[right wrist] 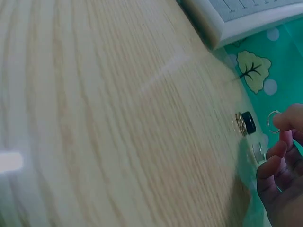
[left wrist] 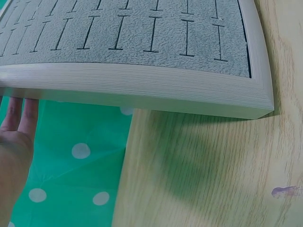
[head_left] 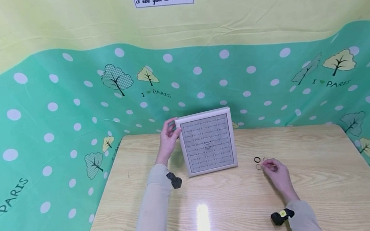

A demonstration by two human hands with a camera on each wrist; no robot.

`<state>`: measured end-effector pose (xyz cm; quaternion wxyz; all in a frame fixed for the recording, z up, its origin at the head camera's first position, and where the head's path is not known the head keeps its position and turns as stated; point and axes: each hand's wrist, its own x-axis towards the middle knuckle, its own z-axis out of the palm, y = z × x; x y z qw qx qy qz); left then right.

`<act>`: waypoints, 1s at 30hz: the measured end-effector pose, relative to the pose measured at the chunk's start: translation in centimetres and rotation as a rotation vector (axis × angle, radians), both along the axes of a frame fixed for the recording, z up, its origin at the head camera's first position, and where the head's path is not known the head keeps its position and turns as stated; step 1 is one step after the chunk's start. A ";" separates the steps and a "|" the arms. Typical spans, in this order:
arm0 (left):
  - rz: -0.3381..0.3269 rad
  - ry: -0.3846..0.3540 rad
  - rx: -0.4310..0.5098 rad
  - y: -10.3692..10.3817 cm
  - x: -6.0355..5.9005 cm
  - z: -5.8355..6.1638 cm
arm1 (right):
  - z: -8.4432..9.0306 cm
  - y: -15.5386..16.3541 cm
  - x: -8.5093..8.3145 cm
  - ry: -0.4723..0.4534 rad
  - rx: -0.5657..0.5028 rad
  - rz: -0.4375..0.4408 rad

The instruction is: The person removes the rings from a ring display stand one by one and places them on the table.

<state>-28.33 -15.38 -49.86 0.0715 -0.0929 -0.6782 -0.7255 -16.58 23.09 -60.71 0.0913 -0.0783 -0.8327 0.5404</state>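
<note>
Head view: a grey slotted ring tray (head_left: 208, 143) is propped upright near the far middle of the wooden surface (head_left: 324, 182), its upper left corner steadied by the left hand (head_left: 170, 133), fingers curled around the frame. Well to its right, a few small rings (head_left: 260, 162), one dark (right wrist: 246, 123), lie just beside the right hand (head_left: 276, 169). A thin silvery ring (right wrist: 273, 120) is seen pinched at the fingertips (right wrist: 286, 120) in the right wrist view.

The right hand (right wrist: 284, 170) sits at the lower right edge with its fingers curled, pinching a thin silver ring (right wrist: 273, 120) between fingertips above the wooden table (right wrist: 104, 123). Just beside it on the wood lie a black ring (right wrist: 246, 123) touching a gold-toned one (right wrist: 240, 124), and another pale ring (right wrist: 258, 152) nearer the fingers. The corner of a white-framed tray (right wrist: 236, 23) shows at the top, with green spotted cloth (right wrist: 265, 71) beyond the table edge
</note>
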 end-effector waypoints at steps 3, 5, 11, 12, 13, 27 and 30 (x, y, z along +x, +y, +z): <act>-0.011 -0.011 0.007 -0.1 0.2 0.4 | -0.2 0.4 -0.1 -0.005 0.017 -0.002; -0.012 -0.012 0.010 -0.1 0.2 0.3 | -0.3 0.6 -0.1 -0.002 0.024 -0.002; 0.000 -0.010 0.009 0.0 0.1 0.0 | -0.5 0.8 0.1 -0.011 0.061 -0.018; 0.001 -0.010 0.008 0.0 0.0 0.0 | -0.5 0.8 0.1 -0.014 0.068 -0.023; 0.003 -0.012 0.007 0.0 0.0 0.0 | -0.6 0.8 0.1 -0.018 0.076 -0.028; 0.002 -0.018 0.006 0.0 0.0 0.0 | -0.4 1.0 0.0 -0.057 0.146 -0.014; -0.001 -0.018 0.010 0.0 0.0 0.0 | -0.2 1.0 0.1 -0.068 0.160 -0.011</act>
